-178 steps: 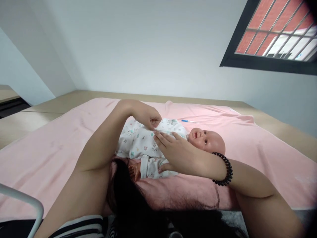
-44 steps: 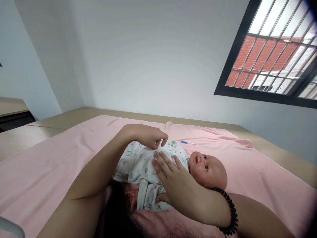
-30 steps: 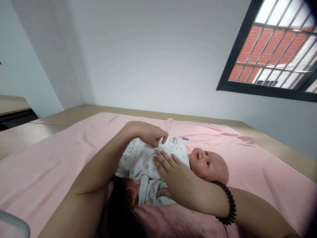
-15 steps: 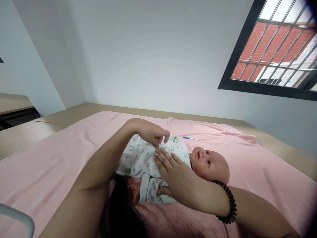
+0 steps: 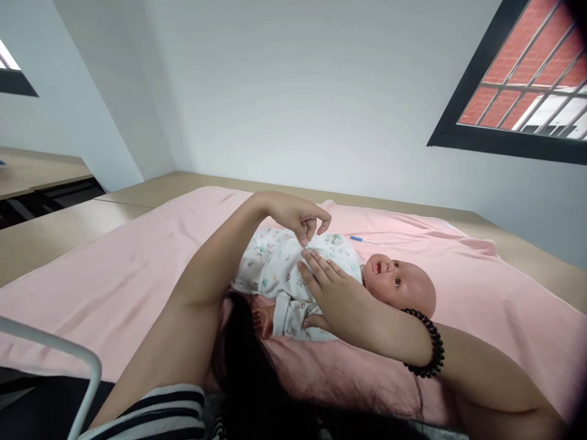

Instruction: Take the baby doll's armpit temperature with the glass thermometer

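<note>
A baby doll (image 5: 403, 286) lies on its back on a pink blanket (image 5: 114, 275), head to the right. It wears a white printed garment (image 5: 273, 269). My right hand (image 5: 337, 296) lies across the doll's chest, fingers spread on the cloth and the thumb tucked round the near sleeve. A black bead bracelet (image 5: 433, 342) is on that wrist. My left hand (image 5: 300, 217) hovers just above the chest with fingers curled and thumb and forefinger a little apart, holding nothing.
A thin blue-and-white stick (image 5: 364, 240) lies on the blanket beyond the doll. The blanket covers a wooden table (image 5: 55, 229) against a pale wall. A white metal rail (image 5: 68, 360) is at the lower left, a barred window (image 5: 527, 79) at the upper right.
My left hand has lifted off the garment and its pinch has loosened. The right hand has stayed on the doll's chest. The view has shifted to the left.
</note>
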Tool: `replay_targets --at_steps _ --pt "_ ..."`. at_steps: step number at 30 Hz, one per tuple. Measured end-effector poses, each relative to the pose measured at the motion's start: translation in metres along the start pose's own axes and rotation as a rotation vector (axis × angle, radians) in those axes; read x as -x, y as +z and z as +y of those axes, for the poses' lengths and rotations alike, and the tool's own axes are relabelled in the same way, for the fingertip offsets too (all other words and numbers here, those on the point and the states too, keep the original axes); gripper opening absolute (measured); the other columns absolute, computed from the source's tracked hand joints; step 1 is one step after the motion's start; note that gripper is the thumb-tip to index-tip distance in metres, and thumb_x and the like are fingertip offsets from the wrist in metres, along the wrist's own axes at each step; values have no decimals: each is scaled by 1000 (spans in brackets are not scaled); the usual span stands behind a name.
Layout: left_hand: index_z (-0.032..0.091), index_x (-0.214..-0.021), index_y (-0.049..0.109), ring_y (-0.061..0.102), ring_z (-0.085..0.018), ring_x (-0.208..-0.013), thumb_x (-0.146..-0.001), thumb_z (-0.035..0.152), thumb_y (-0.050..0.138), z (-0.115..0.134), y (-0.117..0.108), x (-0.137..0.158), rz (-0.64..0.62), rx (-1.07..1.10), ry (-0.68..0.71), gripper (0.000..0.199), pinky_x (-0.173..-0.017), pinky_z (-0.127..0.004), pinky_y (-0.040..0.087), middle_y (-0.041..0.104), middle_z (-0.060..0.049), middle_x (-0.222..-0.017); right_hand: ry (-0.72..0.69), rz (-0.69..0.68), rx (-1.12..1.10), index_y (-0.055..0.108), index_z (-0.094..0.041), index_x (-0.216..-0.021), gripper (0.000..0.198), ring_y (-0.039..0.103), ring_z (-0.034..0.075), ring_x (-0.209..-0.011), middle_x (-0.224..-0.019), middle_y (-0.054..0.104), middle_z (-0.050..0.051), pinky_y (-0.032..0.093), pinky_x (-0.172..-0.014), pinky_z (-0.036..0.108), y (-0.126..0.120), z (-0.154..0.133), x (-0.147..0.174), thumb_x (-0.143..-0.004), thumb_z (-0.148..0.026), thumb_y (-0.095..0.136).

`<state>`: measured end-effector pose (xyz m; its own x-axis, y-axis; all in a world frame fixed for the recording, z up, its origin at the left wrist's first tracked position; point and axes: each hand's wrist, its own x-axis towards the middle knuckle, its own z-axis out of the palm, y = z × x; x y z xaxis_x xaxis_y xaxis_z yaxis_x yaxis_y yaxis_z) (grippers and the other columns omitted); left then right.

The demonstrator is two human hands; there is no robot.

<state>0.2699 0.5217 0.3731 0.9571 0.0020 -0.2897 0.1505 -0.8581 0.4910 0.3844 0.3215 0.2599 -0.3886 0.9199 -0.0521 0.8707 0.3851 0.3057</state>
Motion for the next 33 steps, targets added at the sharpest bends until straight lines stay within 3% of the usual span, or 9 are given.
replay_targets --at_steps 8,15,22,28,33 --pt "23 -94 51 71 -18 -82 -81 32 79 -1 -2 -1 -6 42 24 32 -64 -25 45 77 -3 -87 0 21 3 21 5 -164 108 9 41 -159 -165 -3 28 25 -130 56 0 -1 1 -93 -64 65" --pt "24 -94 50 71 -19 -87 -83 43 82 -10 -4 -4 -61 123 86 38 -77 -29 53 74 -2 -90 12 -88 0 10 2 -166 109 -2 38 -160 -165 -10 26 18 -132 55 -8 -1 2 -96 -67 57" --pt "24 -97 53 63 -15 -86 -86 33 76 -7 -2 -4 -117 144 163 27 -84 -30 52 64 1 -93 28 -68 -49 15 2 -166 107 1 38 -160 -166 -6 26 19 -132 55 -7 -1 2 -94 -61 64" --pt "23 -99 66 52 -12 -74 -81 25 71 5 3 -6 -124 1 70 19 -73 -25 46 63 2 -86 13 -41 -74 17 1 -166 107 5 37 -161 -168 -4 25 21 -132 54 -3 1 0 -94 -63 64" --pt "22 -98 67 57 -14 -76 -86 30 67 12 3 -5 -72 -99 -19 15 -68 -24 43 65 0 -83 9 -52 -74 17 1 -166 108 8 38 -161 -168 1 26 22 -132 55 -2 1 0 -94 -64 63"
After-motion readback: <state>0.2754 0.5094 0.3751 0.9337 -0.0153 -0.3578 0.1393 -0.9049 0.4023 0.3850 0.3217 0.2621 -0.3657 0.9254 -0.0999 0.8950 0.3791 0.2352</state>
